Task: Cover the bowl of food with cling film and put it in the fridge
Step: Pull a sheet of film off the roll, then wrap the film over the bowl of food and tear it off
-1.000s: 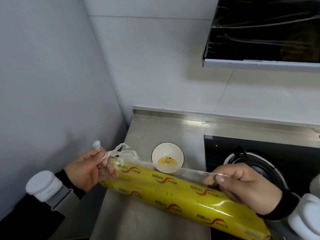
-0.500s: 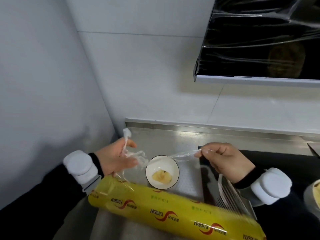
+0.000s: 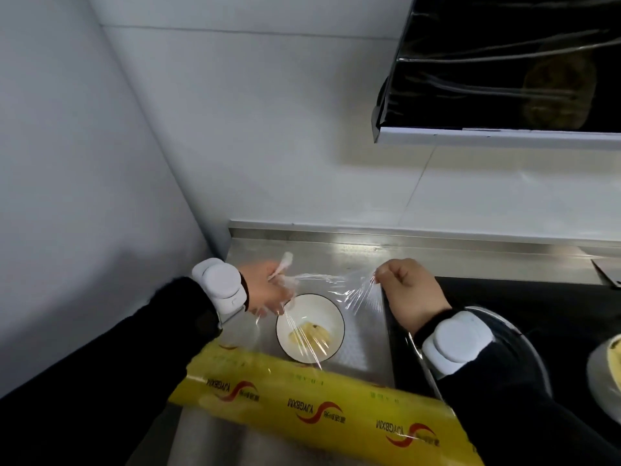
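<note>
Above the worktop (image 3: 336, 253), both hands' fingers (image 3: 381, 274) pinch cling film (image 3: 336, 287) over the bowl (image 3: 311, 326); bunched film may tear.

Black long sleeves (image 3: 141, 348), white rounded wrist devices (image 3: 220, 285), bare hands

Only readable text is on the yellow cling film roll (image 3: 302, 398): "YJYGBXM" printed in red, repeated along it next to red swoosh logos, upside down from this angle. Smaller print beside it is too blurry to read.
</note>
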Demonstrator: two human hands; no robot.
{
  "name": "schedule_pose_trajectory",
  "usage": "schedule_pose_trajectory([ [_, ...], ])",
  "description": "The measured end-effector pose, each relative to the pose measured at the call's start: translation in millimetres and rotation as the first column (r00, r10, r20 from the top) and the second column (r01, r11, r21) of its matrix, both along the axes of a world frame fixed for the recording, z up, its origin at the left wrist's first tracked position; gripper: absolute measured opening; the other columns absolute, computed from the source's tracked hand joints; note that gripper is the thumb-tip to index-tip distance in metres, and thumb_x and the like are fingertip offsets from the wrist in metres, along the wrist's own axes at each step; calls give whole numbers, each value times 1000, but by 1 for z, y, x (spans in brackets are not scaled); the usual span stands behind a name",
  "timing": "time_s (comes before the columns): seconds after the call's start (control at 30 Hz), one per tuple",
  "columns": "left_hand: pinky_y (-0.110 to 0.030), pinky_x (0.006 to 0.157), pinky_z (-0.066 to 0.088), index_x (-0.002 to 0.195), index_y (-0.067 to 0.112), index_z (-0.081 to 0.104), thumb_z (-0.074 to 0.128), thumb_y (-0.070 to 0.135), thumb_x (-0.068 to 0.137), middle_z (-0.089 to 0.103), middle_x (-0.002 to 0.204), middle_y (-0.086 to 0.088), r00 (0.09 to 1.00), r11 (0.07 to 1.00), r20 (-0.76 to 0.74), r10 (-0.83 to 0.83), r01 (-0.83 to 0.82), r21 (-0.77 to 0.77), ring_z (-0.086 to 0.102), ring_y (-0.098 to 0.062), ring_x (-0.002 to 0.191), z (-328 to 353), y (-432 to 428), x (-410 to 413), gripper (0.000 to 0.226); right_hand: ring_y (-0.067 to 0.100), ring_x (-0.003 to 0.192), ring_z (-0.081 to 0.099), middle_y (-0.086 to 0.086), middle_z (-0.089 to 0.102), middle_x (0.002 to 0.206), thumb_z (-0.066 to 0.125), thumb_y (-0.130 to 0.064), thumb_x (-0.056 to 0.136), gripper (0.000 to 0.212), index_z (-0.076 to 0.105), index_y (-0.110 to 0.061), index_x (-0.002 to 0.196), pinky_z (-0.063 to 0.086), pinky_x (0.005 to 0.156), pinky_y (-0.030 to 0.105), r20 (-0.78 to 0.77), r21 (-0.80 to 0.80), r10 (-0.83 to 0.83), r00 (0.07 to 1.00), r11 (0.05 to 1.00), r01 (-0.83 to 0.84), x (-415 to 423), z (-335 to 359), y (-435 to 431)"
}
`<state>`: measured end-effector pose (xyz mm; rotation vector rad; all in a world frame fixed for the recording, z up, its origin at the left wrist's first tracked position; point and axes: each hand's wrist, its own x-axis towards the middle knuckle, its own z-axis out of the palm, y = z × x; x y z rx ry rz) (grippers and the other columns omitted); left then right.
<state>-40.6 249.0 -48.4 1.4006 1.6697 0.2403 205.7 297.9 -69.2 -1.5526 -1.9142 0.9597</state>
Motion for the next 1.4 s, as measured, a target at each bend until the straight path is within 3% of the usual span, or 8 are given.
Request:
schedule_pose_trajectory([
  [0.2,-18,41,34,65,21,43,67,37,71,45,57,6,995,995,-39,-92,93,25,39,-14,47,-12,18,-9,29,26,92,53,2,60,82,38,-30,91,31,52,-33,63,43,78,35,33,-9,-101,994,995,101,-8,-22,-6],
  [0.37,-13,49,32,58,26,34,59,40,84,45,52,12,907,979,-377,-190,201,-9,40,-1,48,-29,27,-2,39,27,82,54,10,59,79,33,-34,93,26,49,-28,73,38,68,30,94,-52,-95,991,994,100,-15,-28,-8],
  [0.53,-20,50,30,60,22,29,47,8,89,33,56,6,998,999,59,-17,15,40,33,-14,52,-52,28,7,37,31,69,53,12,55,80,32,-47,86,30,41,-26,67,38,64,33,117,-78,-136,984,986,145,-23,-28,-4],
  [0.7,-23,54,29,55,26,30,48,5,81,43,43,15,973,994,221,74,-90,63,35,-6,47,-73,28,5,38,30,74,50,3,47,81,37,-59,82,33,41,-28,70,41,71,37,240,-12,-113,964,993,119,-30,-40,-5],
  [0.8,-31,61,29,53,27,29,45,15,69,40,48,9,964,988,246,98,-125,96,31,-21,57,-80,30,5,25,22,67,51,0,50,75,32,-60,83,33,38,-29,73,39,61,34,178,-10,-65,982,998,68,-32,-50,-5],
  [0.97,-33,63,25,49,28,32,50,31,57,29,56,9,930,975,326,168,-207,86,26,-20,64,-88,32,10,20,16,54,48,-6,48,56,33,-57,86,30,33,-31,71,39,54,33,107,-23,-64,992,997,67,-34,-64,0],
  [1.17,-23,52,26,53,23,29,50,-4,74,33,51,11,870,943,398,290,-332,38,29,-12,52,-103,40,9,40,11,52,44,-8,45,57,40,-47,91,29,31,-30,70,36,50,28,61,-44,-86,994,995,88,-39,-77,6],
  [1.4,-11,36,28,52,24,37,44,4,79,48,35,11,888,902,253,384,-419,104,38,-2,31,-111,41,4,35,7,48,37,-10,39,54,44,-41,93,30,30,-30,68,33,50,26,-9,-62,-119,993,991,118,-53,-83,19],
])
